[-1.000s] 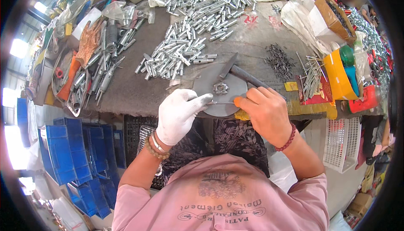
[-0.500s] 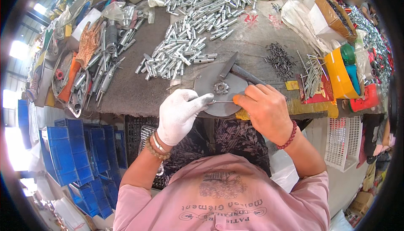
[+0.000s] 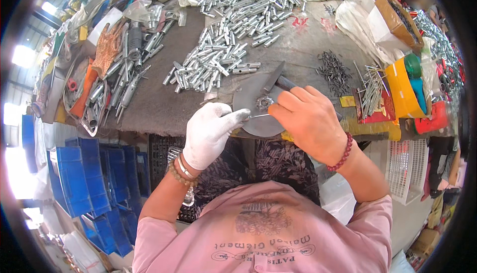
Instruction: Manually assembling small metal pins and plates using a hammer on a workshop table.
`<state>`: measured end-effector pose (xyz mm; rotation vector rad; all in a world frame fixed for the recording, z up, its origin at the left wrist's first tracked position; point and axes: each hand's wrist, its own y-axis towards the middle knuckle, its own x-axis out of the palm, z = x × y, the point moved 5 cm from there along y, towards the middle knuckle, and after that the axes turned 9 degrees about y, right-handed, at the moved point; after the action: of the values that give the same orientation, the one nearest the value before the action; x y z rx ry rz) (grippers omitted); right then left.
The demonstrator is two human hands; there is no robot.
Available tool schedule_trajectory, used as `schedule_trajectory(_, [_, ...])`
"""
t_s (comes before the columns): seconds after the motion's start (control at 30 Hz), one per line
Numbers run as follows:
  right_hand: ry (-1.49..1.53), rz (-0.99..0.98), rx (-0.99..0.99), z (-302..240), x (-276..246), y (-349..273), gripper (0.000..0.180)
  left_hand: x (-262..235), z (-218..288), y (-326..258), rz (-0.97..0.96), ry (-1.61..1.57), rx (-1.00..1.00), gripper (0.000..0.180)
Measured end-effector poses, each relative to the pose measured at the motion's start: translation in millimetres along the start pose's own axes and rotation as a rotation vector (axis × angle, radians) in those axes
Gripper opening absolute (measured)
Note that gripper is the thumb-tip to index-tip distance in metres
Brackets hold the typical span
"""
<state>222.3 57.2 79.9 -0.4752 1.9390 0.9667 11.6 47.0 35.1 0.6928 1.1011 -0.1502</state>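
In a thumb-and-finger pinch, my white-gloved left hand grips one end of a thin metal rod. My bare right hand is closed at the rod's other end, its fingertips partly hidden. The rod slants slightly up toward the right, over the near part of a round grey metal plate. A toothed metal piece sits on the plate beside the right fingertips. Behind it lies a hammer, its handle partly covered by my right hand.
Silvery metal tubes are heaped beyond the plate. To the right are small dark pins, long thin rods and a yellow container. Tools and an orange glove crowd the left. Blue bins stand below the bench's left side.
My right hand has shifted slightly up and left, closer to the toothed piece, and its orange fingertip is now out of sight. The rod has tilted from nearly level; less of it shows between the hands.
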Motion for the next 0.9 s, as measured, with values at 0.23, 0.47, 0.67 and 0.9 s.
schedule_trajectory(0.23, [-0.043, -0.024, -0.020, 3, 15, -8, 0.010, 1, -8, 1, -0.007, -0.176, -0.069, 0.031])
schedule_trajectory(0.47, [0.115, 0.036, 0.035, 9, 13, -19, 0.015, -3, -6, 8, -0.078, -0.235, -0.072, 0.024])
schedule_trajectory(0.67, [0.074, 0.057, 0.045, 6, 18, -23, 0.015, 1, -6, 5, -0.075, -0.285, -0.121, 0.022])
schedule_trajectory(0.9, [-0.030, 0.170, 0.168, 9, -4, -24, 0.042, 1, -6, 3, -0.054, -0.291, -0.104, 0.018])
